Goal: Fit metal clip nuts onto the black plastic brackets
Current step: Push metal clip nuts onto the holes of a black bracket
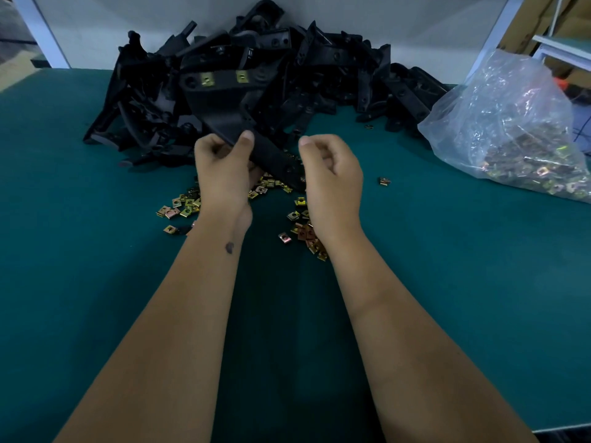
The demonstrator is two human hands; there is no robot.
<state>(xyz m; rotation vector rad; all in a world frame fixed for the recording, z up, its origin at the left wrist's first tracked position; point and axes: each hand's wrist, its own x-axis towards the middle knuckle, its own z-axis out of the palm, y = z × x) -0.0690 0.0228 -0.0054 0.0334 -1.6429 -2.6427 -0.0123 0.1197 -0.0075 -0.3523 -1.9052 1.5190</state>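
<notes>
One head-worn camera looks forward and down, close over the green table (96,251).

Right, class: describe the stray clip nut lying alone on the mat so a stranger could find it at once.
Start at the plastic bag on the right of the green mat. Look left towards the hands. That clip nut lies alone on bare mat between them, apart from the scattered nuts.

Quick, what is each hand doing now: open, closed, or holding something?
Left hand: grips a black bracket, thumb on top.
Right hand: fingers curled; whether it holds a clip nut cannot be told.
</notes>
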